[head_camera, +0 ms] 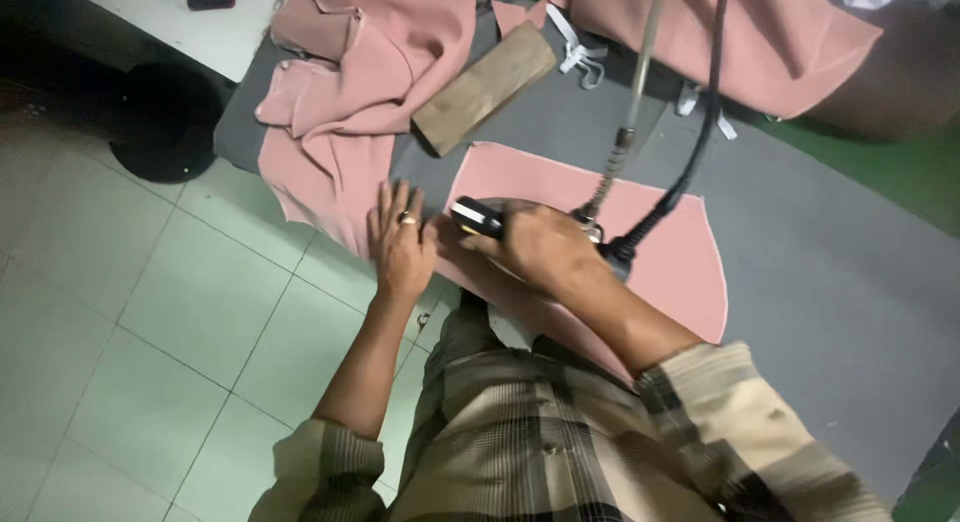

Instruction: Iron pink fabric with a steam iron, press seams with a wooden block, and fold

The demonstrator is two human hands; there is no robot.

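My right hand (540, 247) grips the black handle of a steam iron (477, 218), which rests on a flat pink fabric piece (670, 252) laid on the grey padded ironing table (830, 272). A black cord and a metal-sprung hose (612, 167) rise from the iron toward the top of the view. My left hand (400, 244), with a ring on one finger, lies flat with fingers spread on the pink fabric at the table's near edge, just left of the iron.
A wooden block (485, 87) lies on the table beyond the iron. Heaped pink garment pieces (370, 62) sit at the far left, and more pink cloth (760, 32) at the far right. Pale floor tiles (150, 322) and a dark round base (165, 122) lie to the left.
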